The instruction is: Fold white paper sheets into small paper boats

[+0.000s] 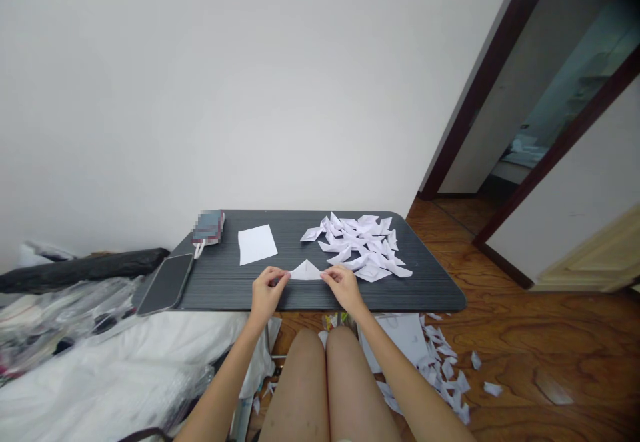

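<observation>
Between my two hands is a small folded white paper boat (307,271), its pointed peak facing up. My left hand (270,290) pinches the left tip between thumb and fingers. The opposite tip is pinched in my right hand (343,286). Just beyond my right hand lies a pile of several folded paper boats (360,242), overlapping one another. A flat stack or sheet of square white paper (257,245) rests on the table to the upper left of my left hand.
The dark table (225,289) stands against a white wall. At its left lie a phone (167,283) and a blurred-out packet (208,227). More folded papers (447,369) are scattered on the wooden floor (525,342) at the right. White bedding (110,369) is at the left.
</observation>
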`<state>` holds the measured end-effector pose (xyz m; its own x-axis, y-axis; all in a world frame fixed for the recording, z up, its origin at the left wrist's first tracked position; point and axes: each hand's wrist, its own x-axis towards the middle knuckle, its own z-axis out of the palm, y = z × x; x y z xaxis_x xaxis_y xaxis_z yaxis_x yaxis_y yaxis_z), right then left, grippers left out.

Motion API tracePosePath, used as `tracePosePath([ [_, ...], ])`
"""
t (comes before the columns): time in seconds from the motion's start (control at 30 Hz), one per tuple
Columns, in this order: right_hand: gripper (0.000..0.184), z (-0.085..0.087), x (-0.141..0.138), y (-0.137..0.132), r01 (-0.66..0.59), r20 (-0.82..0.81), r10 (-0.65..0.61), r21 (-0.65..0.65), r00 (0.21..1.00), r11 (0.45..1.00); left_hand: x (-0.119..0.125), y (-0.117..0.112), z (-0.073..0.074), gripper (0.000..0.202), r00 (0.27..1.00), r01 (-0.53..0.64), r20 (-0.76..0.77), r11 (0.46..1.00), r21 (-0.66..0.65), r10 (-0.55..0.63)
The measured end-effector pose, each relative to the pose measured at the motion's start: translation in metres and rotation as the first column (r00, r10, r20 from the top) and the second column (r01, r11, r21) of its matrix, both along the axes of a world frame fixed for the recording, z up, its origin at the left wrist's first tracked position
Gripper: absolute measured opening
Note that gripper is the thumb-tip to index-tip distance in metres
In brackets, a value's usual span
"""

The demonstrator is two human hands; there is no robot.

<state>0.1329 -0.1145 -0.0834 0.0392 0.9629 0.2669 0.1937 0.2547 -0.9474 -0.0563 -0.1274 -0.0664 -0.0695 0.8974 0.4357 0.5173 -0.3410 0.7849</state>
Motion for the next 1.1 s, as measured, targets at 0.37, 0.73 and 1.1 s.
tracePosePath([
  [0.37, 0.023, 0.001, -0.009, -0.015, -0.013, 0.66, -0.168, 0.26, 0.733, 0.966, -0.005, -0.003, -0.003, 0.031, 0.702, 0.116, -0.712, 0.991, 0.063, -0.037],
  [0.73, 0.029, 0.021, -0.003, -0.036, -0.222, 0.933, -0.115, 0.199, 0.34, 0.955, -0.018, -0.025, 0.004, 0.044, 0.409, 0.219, -0.912, 0.973, 0.069, -0.027],
  [1.1, 0.033, 0.015, 0.003, -0.04, -0.197, 0.879, -0.102, 0.216, 0.466, 0.956, 0.003, -0.021, -0.001, 0.033, 0.591, 0.23, -0.805, 0.967, 0.106, -0.052],
])
